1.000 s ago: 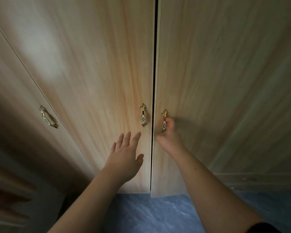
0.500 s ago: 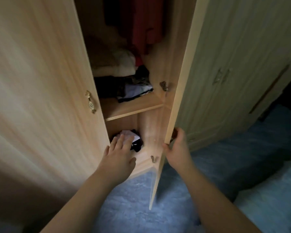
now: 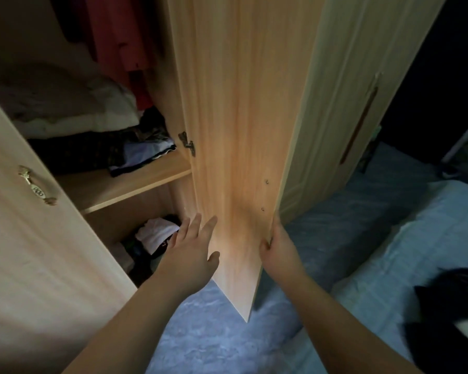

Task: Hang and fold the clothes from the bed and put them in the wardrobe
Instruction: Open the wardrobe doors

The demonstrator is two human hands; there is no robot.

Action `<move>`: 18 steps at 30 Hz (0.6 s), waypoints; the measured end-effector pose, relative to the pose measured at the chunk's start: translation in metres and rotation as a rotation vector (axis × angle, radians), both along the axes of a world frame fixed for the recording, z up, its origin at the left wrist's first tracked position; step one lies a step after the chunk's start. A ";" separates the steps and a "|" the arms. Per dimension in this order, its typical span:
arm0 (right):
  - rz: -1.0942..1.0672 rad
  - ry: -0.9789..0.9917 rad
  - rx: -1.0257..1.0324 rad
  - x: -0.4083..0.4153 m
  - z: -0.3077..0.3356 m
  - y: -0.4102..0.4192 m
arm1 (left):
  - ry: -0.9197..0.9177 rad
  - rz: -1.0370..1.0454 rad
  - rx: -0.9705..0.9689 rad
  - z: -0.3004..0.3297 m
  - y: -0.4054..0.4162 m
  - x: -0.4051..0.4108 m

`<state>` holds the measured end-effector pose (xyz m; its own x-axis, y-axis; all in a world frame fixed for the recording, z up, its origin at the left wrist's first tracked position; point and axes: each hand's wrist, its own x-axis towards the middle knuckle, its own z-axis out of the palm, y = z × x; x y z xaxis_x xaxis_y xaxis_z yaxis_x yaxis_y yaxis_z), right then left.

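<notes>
The wooden wardrobe stands open, its right door [image 3: 241, 125] swung out toward me. My right hand [image 3: 277, 245] grips that door's outer edge low down. My left hand [image 3: 192, 247] is open, fingers spread, flat against the door's inner face. Inside, a shelf [image 3: 119, 184] carries folded dark and pale clothes [image 3: 135, 155] and a white bundle [image 3: 73, 109]. Red garments [image 3: 119, 36] hang above. In the bottom compartment lies a white and dark heap [image 3: 157, 233]. At the lower right, the bed [image 3: 416, 252] with a pale blue sheet holds a black and white garment [image 3: 449, 314].
The left wardrobe door [image 3: 38, 225] is shut, with a gold handle [image 3: 37, 188]. Further wardrobe doors [image 3: 343, 103] stand to the right of the open one. The floor [image 3: 214, 333] is blue marbled. A dark doorway lies at the far right.
The right door went from shut to wide open, pulled by my right hand, which shifted from the handle to the door's edge. My left hand moved onto the door's inner face. The view turned right.
</notes>
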<state>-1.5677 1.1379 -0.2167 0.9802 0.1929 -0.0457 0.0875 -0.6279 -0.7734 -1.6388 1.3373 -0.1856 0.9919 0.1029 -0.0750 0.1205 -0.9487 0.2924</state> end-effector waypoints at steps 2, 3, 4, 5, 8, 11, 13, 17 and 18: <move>0.081 -0.033 -0.118 -0.016 -0.007 0.000 | 0.004 0.014 0.002 -0.004 0.000 0.003; 0.126 -0.046 -0.158 -0.023 -0.011 0.003 | 0.008 0.029 0.004 -0.006 0.003 0.003; 0.169 -0.042 -0.182 -0.029 -0.013 0.007 | 0.012 0.048 0.009 -0.008 0.007 0.002; 0.213 -0.047 -0.190 -0.032 -0.013 0.013 | 0.015 0.071 0.016 -0.010 0.013 -0.001; 0.346 -0.104 -0.227 -0.026 -0.009 0.041 | 0.013 0.152 0.020 -0.014 0.036 -0.015; 0.478 -0.180 -0.288 -0.021 -0.006 0.083 | -0.009 0.248 0.024 -0.013 0.067 -0.036; 0.556 -0.232 -0.292 -0.022 -0.004 0.116 | -0.001 0.336 0.025 -0.012 0.094 -0.051; 0.718 -0.225 -0.274 -0.027 0.000 0.184 | 0.008 0.479 0.021 -0.011 0.162 -0.071; 0.742 -0.222 -0.275 -0.027 0.001 0.200 | -0.001 0.502 0.012 -0.009 0.180 -0.073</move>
